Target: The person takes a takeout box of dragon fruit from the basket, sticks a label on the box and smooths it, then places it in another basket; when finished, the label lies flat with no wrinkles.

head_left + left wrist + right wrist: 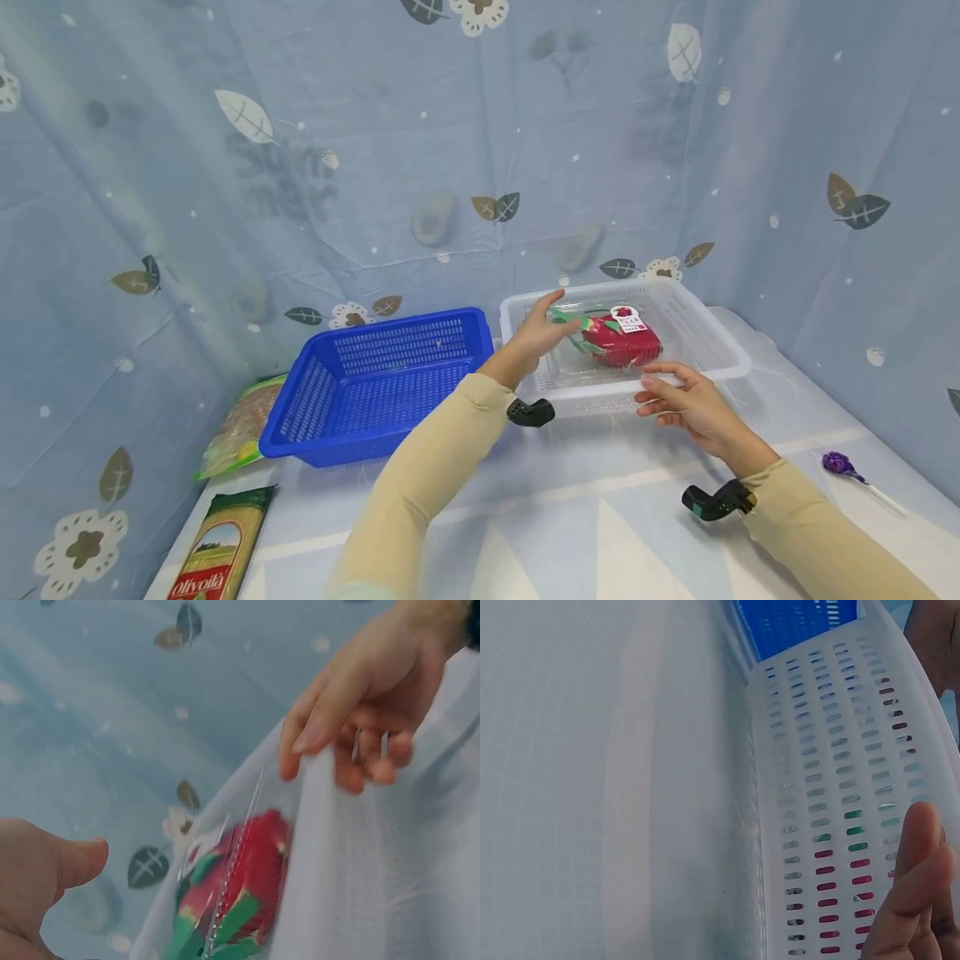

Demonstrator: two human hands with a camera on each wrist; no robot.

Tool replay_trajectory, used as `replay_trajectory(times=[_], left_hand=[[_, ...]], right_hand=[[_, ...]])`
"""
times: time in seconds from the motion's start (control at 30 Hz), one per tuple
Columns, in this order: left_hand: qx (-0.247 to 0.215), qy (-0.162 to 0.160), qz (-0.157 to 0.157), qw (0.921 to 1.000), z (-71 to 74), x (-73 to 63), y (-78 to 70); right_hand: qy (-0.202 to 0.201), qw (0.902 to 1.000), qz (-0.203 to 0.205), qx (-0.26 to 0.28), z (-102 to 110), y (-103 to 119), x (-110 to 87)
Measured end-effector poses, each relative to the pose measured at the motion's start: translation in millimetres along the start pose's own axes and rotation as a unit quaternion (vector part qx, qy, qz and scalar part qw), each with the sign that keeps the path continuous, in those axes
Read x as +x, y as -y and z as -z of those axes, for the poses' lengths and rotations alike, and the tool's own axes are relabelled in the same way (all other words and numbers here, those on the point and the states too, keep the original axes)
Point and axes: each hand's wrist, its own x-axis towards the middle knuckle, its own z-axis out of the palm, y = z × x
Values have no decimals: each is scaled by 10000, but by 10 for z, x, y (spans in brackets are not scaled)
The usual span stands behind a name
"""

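Note:
A dragon fruit point(622, 340), red with green scales, lies in a clear plastic package with a white label, inside the white perforated basket point(723, 360). Over the basket's left part is my left hand point(534, 335), its thumb and fingers spread near the package's green end. My right hand point(693, 410) is at the front rim, fingers loosely bent and holding nothing. In the left wrist view the right hand's fingertips point(291, 766) hang close by the rim; whether they touch it I cannot tell. Through the slots in the right wrist view, red and green show.
Left of the white basket stands a blue perforated basket point(375, 451). Beyond its left side lies a bag with a green edge point(243, 425), and nearer, a green-and-gold pasta packet point(221, 546). A purple-wrapped lollipop point(837, 463) lies at the right. A patterned curtain point(360, 167) closes off the back.

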Motion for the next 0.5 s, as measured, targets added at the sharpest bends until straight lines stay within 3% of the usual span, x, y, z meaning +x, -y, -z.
replay_trajectory(times=[0.1,0.2,0.33,0.5], left_hand=[[154,340,-99,9993,180,-264,7],[380,468,-231,9979,390,-544,60],[759,377,-410,9956,656,-834,140],[1179,91,-736,9903,956,-1089,221]], right_hand=[[25,10000,29,42,-3,16,39],[43,9999,25,121,9,40,55],[4,9997,-28,240,47,88,21],[-25,10000,45,45,66,142,-24]])
